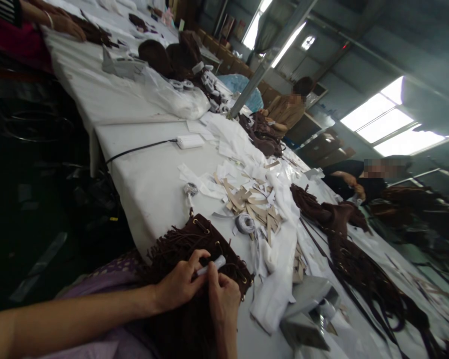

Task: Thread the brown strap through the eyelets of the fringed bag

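Observation:
A dark brown fringed suede bag (194, 239) lies at the near edge of the long white table (149, 179), partly over my lap. My left hand (181, 284) rests on the bag with fingers curled, pinching a small white stick-like thing (211, 267). Beside it, my right hand (224, 299) has its fingers closed on the same white stick, just above the bag's fringe. What the stick is I cannot make out.
Tan card strips and white paper scraps (254, 204) lie beyond the bag, with tape rolls (245, 223). A white box on a black cable (189, 141) sits mid-table. More brown bags (333, 219) lie right. Other people work at the far side and top left.

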A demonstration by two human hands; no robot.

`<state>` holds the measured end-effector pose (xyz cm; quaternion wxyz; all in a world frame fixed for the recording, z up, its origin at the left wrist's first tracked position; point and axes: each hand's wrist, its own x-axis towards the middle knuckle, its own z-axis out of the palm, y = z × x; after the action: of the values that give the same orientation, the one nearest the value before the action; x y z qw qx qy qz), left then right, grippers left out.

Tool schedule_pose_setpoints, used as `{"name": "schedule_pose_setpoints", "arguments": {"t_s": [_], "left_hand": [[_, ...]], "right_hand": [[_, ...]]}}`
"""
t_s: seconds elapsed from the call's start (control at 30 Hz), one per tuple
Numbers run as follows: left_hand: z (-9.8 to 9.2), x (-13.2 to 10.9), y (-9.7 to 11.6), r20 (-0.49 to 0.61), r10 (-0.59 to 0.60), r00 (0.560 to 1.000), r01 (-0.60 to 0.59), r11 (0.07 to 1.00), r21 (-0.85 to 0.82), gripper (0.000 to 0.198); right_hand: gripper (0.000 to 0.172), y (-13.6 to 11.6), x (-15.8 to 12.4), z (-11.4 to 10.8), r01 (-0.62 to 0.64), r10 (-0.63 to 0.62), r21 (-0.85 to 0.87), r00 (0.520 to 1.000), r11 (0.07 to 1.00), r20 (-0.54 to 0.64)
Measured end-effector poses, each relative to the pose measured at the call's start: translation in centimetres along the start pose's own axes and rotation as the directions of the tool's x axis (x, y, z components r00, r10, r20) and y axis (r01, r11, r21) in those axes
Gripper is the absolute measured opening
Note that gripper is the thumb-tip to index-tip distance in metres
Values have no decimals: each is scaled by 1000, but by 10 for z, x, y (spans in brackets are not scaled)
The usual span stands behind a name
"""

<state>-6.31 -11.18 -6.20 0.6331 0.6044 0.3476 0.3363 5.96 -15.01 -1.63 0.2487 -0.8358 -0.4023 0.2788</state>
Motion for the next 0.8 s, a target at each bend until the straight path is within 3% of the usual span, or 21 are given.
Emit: {"name": "schedule_pose_setpoints", "arguments": {"t_s": [0.13,0.33,0.47,0.57,0.67,0.8], "left_hand": [[1,2,0,20,-54,998,55,996,-65,23],[2,8,3,-2,-137,991,130,950,-284,25],[1,9,5,2,-163,987,151,912,-380,27],[-1,10,4,21,-170,985,162,885,-436,31],[-3,12,0,48,-170,984,173,865,-471,35],[-7,15,-1,84,-177,981,195,844,-500,39]], "right_hand": [[60,5,3,-2,-61,56,143,998,988,42],[56,23,8,-4,-198,88,425,961,883,264],[56,28,9,-2,-221,123,452,964,865,235],[56,26,8,0,-190,139,376,977,907,160],[56,21,6,1,-97,66,322,992,942,106],[52,16,2,3,-9,-45,392,991,920,129]]}}
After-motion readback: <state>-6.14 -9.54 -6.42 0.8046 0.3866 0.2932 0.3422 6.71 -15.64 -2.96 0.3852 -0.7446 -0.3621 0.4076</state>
